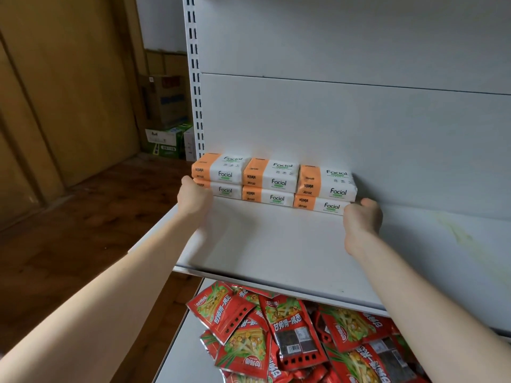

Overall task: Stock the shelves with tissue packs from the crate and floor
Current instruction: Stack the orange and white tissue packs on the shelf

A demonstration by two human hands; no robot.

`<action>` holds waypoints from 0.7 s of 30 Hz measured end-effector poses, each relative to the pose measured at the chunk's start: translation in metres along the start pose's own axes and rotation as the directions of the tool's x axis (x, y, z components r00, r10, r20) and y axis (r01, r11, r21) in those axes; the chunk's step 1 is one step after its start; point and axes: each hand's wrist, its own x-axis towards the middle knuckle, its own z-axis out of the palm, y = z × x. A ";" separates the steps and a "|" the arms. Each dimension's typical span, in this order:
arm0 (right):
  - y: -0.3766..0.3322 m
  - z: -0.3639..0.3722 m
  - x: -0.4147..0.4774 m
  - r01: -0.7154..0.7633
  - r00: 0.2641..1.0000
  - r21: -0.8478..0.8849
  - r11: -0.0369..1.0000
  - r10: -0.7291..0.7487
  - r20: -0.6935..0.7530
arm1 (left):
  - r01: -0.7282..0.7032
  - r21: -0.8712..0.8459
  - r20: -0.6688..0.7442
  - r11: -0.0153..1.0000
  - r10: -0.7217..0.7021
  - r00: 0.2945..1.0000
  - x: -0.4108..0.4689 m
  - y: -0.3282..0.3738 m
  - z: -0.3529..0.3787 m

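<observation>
I see six tissue packs (272,183) stacked two high at the back of the white shelf (276,244); my left hand (195,199) and right hand (362,219) press their ends, clasping the row

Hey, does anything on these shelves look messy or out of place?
The tissue packs sit neatly, two high in three stacks. The red snack packets on the lower shelf lie in a jumbled heap, and a yellowish smear marks the upper shelf's right side.

Soft, even light makes the white metal shelf (290,244) bright; the brown wooden floor (69,230) looks dimmer; edges bend and blur.
</observation>
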 end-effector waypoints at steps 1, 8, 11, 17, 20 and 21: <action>-0.002 0.002 -0.008 0.034 0.999 0.021 0.999 -0.033 -0.004 | -0.014 -0.023 0.001 1.000 0.014 1.000 -0.005 0.000 -0.002; -0.020 0.040 -0.110 0.133 0.960 0.231 0.964 -0.183 0.213 | -0.106 -0.122 0.049 0.987 0.113 0.992 -0.043 -0.008 -0.044; -0.017 0.059 -0.165 0.104 0.914 0.264 0.959 -0.197 0.354 | -0.113 -0.136 0.004 0.984 0.115 0.993 -0.071 -0.022 -0.075; 0.031 0.093 -0.281 0.077 0.776 0.175 0.982 -0.169 0.607 | -0.056 -0.065 -0.059 0.996 0.052 0.997 -0.134 -0.099 -0.147; 0.067 0.102 -0.327 0.098 0.690 0.077 0.992 -0.123 0.713 | 0.059 -0.023 -0.052 0.998 -0.060 0.997 -0.160 -0.154 -0.176; 0.079 0.105 -0.339 0.122 0.660 0.024 0.992 -0.099 0.745 | 0.104 -0.004 -0.043 0.995 -0.104 0.994 -0.168 -0.173 -0.183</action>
